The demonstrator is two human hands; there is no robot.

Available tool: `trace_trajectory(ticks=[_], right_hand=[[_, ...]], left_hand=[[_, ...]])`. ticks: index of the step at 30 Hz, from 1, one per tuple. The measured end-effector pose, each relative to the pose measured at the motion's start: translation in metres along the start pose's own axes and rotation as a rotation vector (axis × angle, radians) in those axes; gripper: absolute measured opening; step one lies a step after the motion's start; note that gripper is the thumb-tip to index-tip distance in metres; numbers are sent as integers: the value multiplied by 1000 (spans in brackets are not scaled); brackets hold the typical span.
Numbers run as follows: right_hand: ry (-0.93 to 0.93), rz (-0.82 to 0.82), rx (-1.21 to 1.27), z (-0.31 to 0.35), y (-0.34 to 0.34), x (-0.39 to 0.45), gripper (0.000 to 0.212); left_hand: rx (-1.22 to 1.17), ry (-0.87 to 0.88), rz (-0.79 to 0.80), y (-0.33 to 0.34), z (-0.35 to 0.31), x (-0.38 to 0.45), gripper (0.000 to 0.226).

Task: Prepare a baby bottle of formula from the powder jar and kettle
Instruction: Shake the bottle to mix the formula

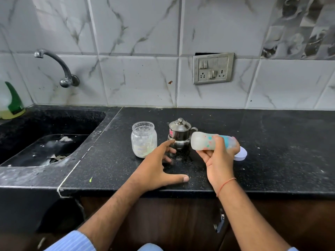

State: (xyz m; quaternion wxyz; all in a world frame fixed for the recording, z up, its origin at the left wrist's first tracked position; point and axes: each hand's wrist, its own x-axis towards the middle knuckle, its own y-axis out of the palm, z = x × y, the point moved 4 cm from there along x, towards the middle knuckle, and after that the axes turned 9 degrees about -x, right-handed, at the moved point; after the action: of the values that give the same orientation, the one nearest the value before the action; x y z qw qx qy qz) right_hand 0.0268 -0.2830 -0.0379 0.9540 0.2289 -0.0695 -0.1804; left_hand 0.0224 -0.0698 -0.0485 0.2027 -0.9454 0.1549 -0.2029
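My right hand [218,160] grips a baby bottle [203,142] with coloured print, held on its side above the black counter [272,142]; its base points left and milky liquid shows inside. A small steel kettle [179,136] with a lid stands upright just left of the bottle. An open glass powder jar [144,139] stands left of the kettle, with a little white powder at its bottom. My left hand [161,167] hovers open, fingers spread, in front of the jar and kettle, fingertips close to the kettle's lower body.
A white lid-like object [242,153] lies on the counter behind my right hand. A black sink [45,147] with a wall tap [59,67] is at the left, a green-topped bottle [12,104] at its far corner. A switch socket [213,68] sits on the tiled wall.
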Motion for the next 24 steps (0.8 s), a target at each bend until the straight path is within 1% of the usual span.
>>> trace_trajectory(ticks=[1,3,4,6,7,8,10,11,13,14,15,16,17,18,19,20,21,23,24], right_hand=[[21,37,-44,0,1,0,52],[30,196,-213,-3,11,-5,52],[18,178,-209,-4,11,-5,53],[-4,32,-27,0,0,0,54],[14,24,32,0,-3,3,54],[38,65,-2,1,-1,2,53],[31,212,-182,0,7,-4,54],[9,189,-184,0,7,-4,56],[-11,48,-7,4,-2,-1,53],[9,44,31,4,-4,1,51],[28,92,-33,3,-2,1,50],[37,178,-137,1,3,-3,51],[22,222,-206,-1,7,-5,54],[-6,186,-194,-1,6,-5,56],[-19,102,-109,1,1,-3,56],[-21,51,-8,3,-3,-1,54],[3,60,27,4,-4,0,51],[35,207,-133,3,4,-4,49],[21,249,-198,-1,6,-5,52]], left_hand=[[2,9,3,1,1,0,126],[13,24,14,1,2,1,123],[16,21,15,0,3,2,122],[22,9,7,1,2,2,122],[31,13,8,1,1,1,122],[37,22,10,2,1,1,119],[43,38,18,2,1,2,113],[43,39,14,2,1,3,112],[42,11,1,1,2,3,115],[44,9,0,1,2,3,116],[47,13,7,2,2,2,116],[47,19,13,3,2,2,115],[49,24,16,2,2,2,114],[52,24,10,1,2,2,114],[56,18,0,1,1,3,114],[59,13,-6,1,0,2,115],[61,13,-4,1,0,2,114],[58,25,11,3,-1,1,110],[56,31,11,2,0,2,109]])
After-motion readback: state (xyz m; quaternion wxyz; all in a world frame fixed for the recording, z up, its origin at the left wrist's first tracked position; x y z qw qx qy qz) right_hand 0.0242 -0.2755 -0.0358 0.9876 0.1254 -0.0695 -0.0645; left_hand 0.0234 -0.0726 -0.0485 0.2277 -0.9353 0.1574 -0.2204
